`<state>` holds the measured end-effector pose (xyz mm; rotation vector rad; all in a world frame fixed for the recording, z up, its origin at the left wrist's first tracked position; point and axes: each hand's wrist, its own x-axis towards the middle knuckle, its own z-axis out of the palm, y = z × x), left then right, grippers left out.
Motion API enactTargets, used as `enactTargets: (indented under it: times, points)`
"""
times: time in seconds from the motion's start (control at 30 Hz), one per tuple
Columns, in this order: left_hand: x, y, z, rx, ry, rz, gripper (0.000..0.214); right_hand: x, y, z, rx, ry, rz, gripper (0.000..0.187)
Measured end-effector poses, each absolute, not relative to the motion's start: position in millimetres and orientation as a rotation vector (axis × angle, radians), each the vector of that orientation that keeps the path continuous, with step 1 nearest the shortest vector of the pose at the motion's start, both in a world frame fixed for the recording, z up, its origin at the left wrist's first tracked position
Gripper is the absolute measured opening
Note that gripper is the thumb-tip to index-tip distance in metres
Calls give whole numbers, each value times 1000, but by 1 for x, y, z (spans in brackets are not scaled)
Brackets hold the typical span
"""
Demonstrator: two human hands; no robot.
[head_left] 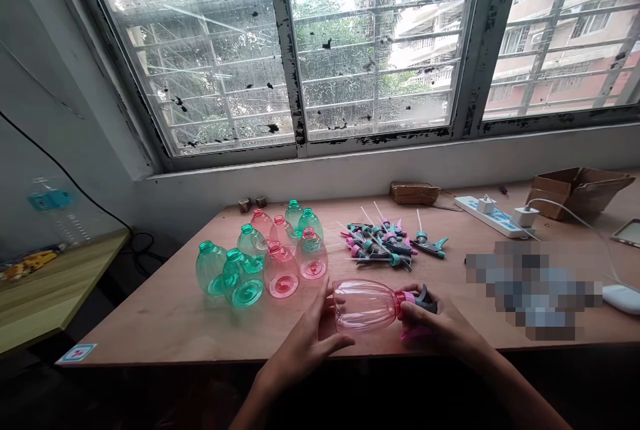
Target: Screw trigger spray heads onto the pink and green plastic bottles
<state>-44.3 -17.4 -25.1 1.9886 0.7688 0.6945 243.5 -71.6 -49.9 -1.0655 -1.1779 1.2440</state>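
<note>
A clear pink spray bottle [365, 305] lies on its side in the air over the table's front part, its base toward the left. At its neck sits a pink and dark grey trigger spray head [424, 299]. My right hand [443, 323] is closed round this head and the neck. My left hand [313, 340] is beside the bottle's base, fingers and thumb spread; whether its fingertips touch the base I cannot tell. Left of it stand several pink bottles [281, 273] and green bottles [243, 281], upright with no heads. Beyond my hands lies a pile of trigger spray heads [383, 243] with thin tubes.
A white power strip [495, 217] with plugged-in chargers lies at the back right, near an open cardboard box [575, 193]. A small brown carton [414, 193] sits by the wall. A blurred patch [535, 290] covers something at right. The table's front edge runs beneath my hands.
</note>
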Motion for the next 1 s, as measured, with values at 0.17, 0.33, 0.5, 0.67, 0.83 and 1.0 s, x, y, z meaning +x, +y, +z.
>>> enactTargets:
  times: [0.17, 0.33, 0.5, 0.67, 0.83, 1.0]
  points:
    - [-44, -15, -31, 1998, 754, 756, 88, 242, -72, -45, -1067, -1205, 1236, 39]
    - [-45, -16, -29, 1964, 740, 711, 99, 243, -73, -43, -1074, -1218, 1253, 41]
    - [-45, -16, -25, 1921, 720, 698, 83, 243, -73, -42, -1074, -1242, 1242, 40]
    - [-43, -16, -29, 1927, 693, 735, 83, 243, -73, -42, -1066, -1235, 1253, 40]
    - [-42, -18, -25, 1949, 776, 714, 97, 245, -73, -43, -1100, -1250, 1237, 39]
    - [-42, -15, -29, 1957, 773, 729, 87, 245, -73, -39, -1075, -1273, 1267, 35]
